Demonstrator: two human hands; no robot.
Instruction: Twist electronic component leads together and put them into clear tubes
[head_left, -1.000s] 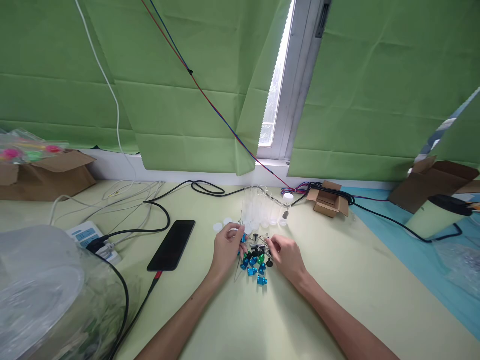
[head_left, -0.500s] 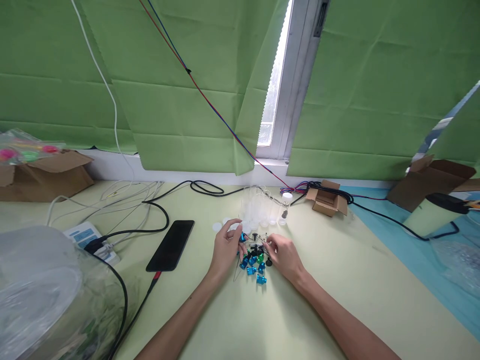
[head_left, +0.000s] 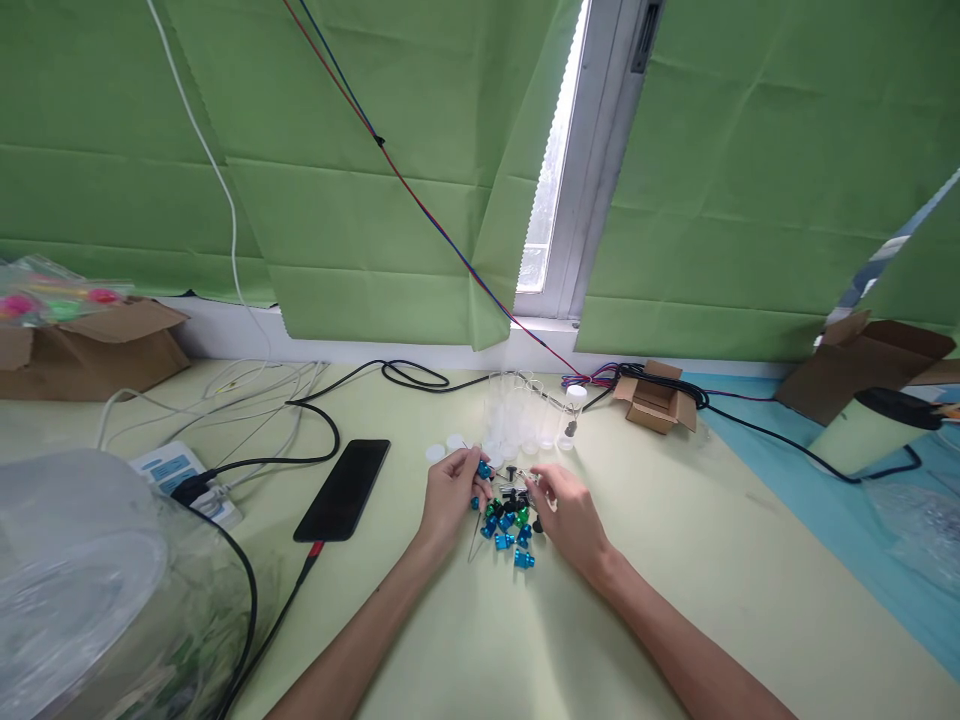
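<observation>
Between the fingertips of my left hand (head_left: 448,495) is a small blue metal fitting (head_left: 484,469), lifted over the left side of a pile of small parts. At the pile's right side my right hand (head_left: 568,508) has its fingers drawn together by some thin silver pieces (head_left: 525,477); what they grip is too small to make out. Several more blue fittings (head_left: 524,560) lie loose on the table below, among green fittings (head_left: 523,517) and black parts (head_left: 511,472). A thin metal rod (head_left: 475,537) lies beside my left hand.
Clear tubes (head_left: 517,420) stand behind the pile, one with a white cap (head_left: 576,394). White round lids (head_left: 436,454) lie left of them. A phone (head_left: 343,490) on a cable, a small cardboard box (head_left: 651,412), a power strip (head_left: 176,475) and a plastic bag (head_left: 202,560) are around.
My left hand has turned and dropped slightly, so the blue fitting in its fingers shows more. My right hand's fingers have shifted a little beside the silver pieces.
</observation>
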